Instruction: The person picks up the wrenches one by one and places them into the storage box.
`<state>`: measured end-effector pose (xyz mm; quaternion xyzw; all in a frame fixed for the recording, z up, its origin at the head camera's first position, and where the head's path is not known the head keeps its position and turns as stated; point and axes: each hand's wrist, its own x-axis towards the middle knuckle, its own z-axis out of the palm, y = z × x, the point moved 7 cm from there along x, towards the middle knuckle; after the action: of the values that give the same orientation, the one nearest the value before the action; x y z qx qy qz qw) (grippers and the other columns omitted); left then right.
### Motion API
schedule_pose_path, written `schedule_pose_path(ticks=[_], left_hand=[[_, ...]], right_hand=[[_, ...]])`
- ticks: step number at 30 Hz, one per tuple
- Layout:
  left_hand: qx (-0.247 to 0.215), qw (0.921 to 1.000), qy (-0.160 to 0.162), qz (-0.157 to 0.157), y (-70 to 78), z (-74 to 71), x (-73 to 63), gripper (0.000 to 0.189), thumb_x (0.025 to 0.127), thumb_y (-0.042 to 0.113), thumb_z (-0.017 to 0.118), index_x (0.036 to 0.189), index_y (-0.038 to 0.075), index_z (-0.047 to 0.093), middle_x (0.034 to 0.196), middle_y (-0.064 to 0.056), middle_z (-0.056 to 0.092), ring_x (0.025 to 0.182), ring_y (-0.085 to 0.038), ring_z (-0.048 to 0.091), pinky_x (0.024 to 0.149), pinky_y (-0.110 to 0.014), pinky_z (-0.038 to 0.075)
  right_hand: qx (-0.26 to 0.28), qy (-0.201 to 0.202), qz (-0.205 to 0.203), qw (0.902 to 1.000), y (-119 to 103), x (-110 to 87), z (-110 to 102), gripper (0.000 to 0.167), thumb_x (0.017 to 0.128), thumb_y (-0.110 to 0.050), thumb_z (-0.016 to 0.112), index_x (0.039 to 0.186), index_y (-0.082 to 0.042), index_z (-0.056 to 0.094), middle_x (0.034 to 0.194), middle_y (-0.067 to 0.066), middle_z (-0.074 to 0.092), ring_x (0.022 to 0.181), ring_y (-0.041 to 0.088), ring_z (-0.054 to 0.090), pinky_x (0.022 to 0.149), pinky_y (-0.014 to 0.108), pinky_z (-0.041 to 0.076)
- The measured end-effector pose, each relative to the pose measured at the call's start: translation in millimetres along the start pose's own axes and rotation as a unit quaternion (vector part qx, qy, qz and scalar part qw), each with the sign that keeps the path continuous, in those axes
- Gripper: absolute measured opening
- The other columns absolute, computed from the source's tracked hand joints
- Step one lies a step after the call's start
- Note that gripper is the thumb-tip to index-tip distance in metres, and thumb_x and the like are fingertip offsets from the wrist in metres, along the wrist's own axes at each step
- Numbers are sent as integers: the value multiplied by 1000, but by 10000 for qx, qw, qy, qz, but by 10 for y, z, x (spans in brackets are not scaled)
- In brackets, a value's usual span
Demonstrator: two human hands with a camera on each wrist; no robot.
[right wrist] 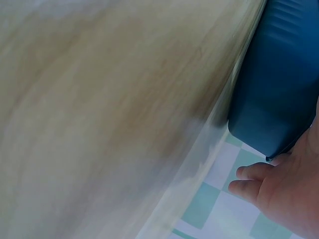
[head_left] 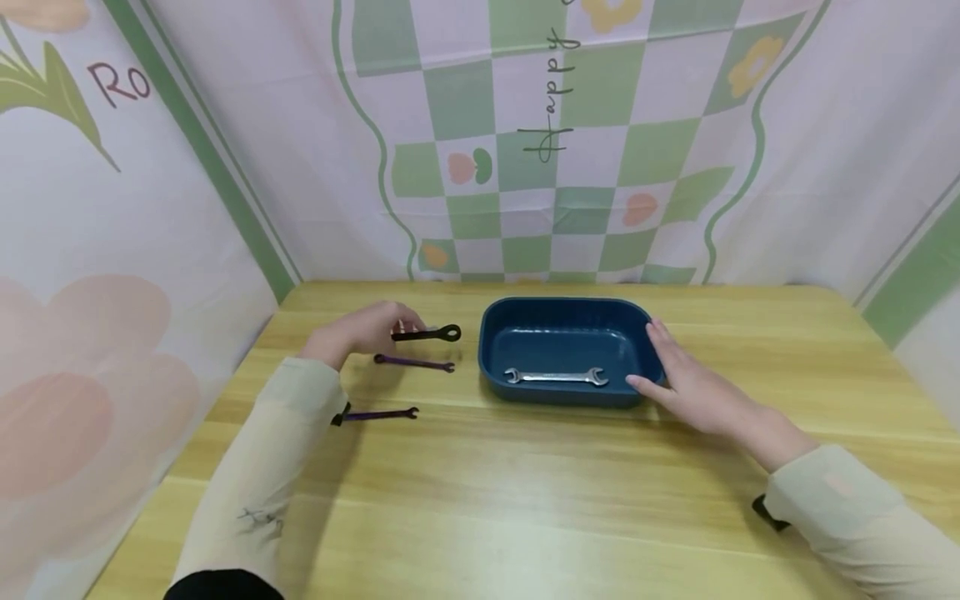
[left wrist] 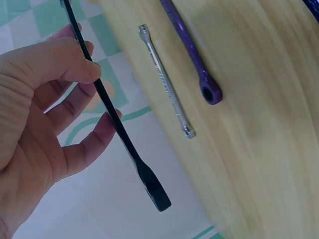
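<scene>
My left hand [head_left: 378, 327] pinches a slim black wrench [left wrist: 112, 110] between thumb and fingers, above the table at the left of the bin. Its ring end points right, towards the bin, in the head view. A small silver wrench [left wrist: 167, 82] lies on the table near that hand, beside a purple wrench [left wrist: 193, 52]. At the right end of the blue bin [head_left: 566, 398], my right hand [head_left: 701, 392] rests with fairly straight fingers along the outer wall and its thumb at the front rim. Inside the bin lies a silver open-ended wrench [head_left: 555, 377].
Nearer the front lies another purple wrench [head_left: 382, 414], partly hidden by the left sleeve [head_left: 281, 425]. The wooden table [head_left: 525, 500] ends at the back against a checked cloth [head_left: 525, 192]. Another cloth [head_left: 112, 333] hangs along the left side.
</scene>
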<state>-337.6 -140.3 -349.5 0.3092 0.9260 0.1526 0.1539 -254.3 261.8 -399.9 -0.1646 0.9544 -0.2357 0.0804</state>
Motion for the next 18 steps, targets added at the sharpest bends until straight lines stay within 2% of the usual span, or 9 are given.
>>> schedule_pose_path(ticks=[18], left_hand=[[-77,9999,-98,-20,162,-78,-9,65,78,-27,51,134,3,67,123,-16,65,114,-36,60,92,-41,53]], right_hand=[[-13,-37,8,10000,-5,-10,-5,98,104,-57,47,162,-5,-13,168,13,-18,150,51,6,115,69,16]])
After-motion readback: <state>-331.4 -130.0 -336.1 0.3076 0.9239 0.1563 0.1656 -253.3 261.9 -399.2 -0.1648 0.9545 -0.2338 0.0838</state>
